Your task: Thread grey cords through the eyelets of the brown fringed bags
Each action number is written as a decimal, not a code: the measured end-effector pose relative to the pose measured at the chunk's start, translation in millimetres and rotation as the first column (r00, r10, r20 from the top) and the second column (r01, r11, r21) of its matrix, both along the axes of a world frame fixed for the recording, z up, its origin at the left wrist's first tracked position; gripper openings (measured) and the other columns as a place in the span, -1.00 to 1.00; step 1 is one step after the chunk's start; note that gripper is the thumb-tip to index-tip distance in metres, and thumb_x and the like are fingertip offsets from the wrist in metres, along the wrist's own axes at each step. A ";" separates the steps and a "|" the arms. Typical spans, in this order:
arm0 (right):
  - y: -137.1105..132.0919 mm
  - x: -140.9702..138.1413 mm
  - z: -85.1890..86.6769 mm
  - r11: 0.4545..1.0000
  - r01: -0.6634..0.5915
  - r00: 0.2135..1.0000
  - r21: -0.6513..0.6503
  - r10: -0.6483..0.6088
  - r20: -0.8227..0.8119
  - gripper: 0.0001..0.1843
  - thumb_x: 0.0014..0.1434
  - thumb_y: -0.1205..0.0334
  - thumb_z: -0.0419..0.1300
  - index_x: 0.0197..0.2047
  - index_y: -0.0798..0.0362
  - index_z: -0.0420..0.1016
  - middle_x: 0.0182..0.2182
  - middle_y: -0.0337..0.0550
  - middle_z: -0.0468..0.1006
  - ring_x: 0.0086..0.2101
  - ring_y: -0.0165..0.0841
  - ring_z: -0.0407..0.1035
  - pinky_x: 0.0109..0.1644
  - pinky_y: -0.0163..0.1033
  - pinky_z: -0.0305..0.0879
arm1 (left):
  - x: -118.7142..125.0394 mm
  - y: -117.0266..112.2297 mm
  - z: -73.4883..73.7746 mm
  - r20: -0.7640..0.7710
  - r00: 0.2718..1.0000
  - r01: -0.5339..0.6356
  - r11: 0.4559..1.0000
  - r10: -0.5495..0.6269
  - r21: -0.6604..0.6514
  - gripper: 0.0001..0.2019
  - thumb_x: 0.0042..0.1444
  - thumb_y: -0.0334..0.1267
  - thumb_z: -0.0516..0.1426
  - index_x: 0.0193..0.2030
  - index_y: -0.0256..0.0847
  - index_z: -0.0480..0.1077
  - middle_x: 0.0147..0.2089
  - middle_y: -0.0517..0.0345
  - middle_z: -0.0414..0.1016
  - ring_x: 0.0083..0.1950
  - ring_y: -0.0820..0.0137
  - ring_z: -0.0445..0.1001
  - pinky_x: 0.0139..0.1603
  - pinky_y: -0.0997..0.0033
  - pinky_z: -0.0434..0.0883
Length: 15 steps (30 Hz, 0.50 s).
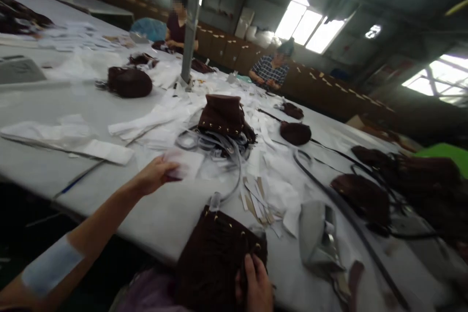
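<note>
My left hand (158,174) reaches out over the grey table (44,102) and pinches a small white paper piece (181,165), which is blurred by motion. A pale patch is stuck on that forearm. My right hand (256,286) grips the top edge of a dark brown studded drawstring bag (214,256) at the table's near edge, close to my body. Just beyond the left hand lies a second brown studded bag (224,114) on a coil of grey straps (219,144).
Scattered white paper strips (263,195) and tags cover the middle of the table. More brown bags (128,82) lie left, centre and right, with dark straps (351,224) trailing. A metal pole (190,19) rises from the table. Two people sit working at the far side.
</note>
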State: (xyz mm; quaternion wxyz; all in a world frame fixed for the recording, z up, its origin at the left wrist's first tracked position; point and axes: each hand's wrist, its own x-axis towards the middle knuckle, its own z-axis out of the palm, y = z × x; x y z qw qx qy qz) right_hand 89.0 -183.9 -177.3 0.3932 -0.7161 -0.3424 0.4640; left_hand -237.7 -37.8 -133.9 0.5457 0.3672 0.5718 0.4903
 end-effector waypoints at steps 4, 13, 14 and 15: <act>-6.6 17.0 16.1 0.992 0.123 0.956 -0.012 -0.121 -0.268 -0.24 -0.13 -0.20 0.34 0.01 0.14 0.32 -0.59 -0.28 0.48 -0.62 -0.44 0.31 -0.61 -0.39 0.21 | 84.6 -83.3 -11.6 0.409 0.760 0.605 0.779 -0.505 -0.164 -0.75 -0.09 -0.33 0.15 -0.21 -0.32 0.46 -0.40 0.16 0.51 -0.46 0.45 0.43 -0.43 0.50 0.39; -14.2 26.8 36.3 0.997 0.026 0.985 0.070 -0.013 -0.174 -0.30 -0.04 -0.13 0.29 0.04 0.19 0.44 -0.55 -0.21 0.53 -0.60 -0.38 0.34 -0.58 -0.33 0.23 | 197.4 -125.2 -15.9 0.431 0.763 0.589 0.793 -0.483 -0.154 -0.75 -0.02 -0.21 0.10 -0.27 -0.31 0.49 -0.40 0.11 0.52 -0.40 0.37 0.45 -0.35 0.41 0.40; -16.0 24.4 34.8 0.996 -0.001 0.994 0.091 0.011 -0.106 -0.32 -0.03 -0.13 0.28 0.04 0.18 0.46 -0.52 -0.17 0.56 -0.56 -0.33 0.38 -0.55 -0.31 0.28 | 202.6 -125.9 -15.9 0.493 0.756 0.570 0.803 -0.431 -0.172 -0.71 0.00 -0.13 0.11 -0.25 -0.30 0.48 -0.39 0.10 0.52 -0.39 0.36 0.45 -0.32 0.35 0.42; -18.3 22.4 33.8 0.992 -0.033 0.999 0.122 0.036 -0.023 -0.35 -0.02 -0.13 0.27 0.02 0.17 0.49 -0.45 -0.11 0.60 -0.48 -0.27 0.44 -0.47 -0.27 0.34 | 206.8 -127.1 -16.3 0.539 0.746 0.554 0.813 -0.390 -0.178 -0.68 0.00 -0.06 0.14 -0.25 -0.30 0.47 -0.39 0.10 0.51 -0.38 0.35 0.46 -0.30 0.30 0.44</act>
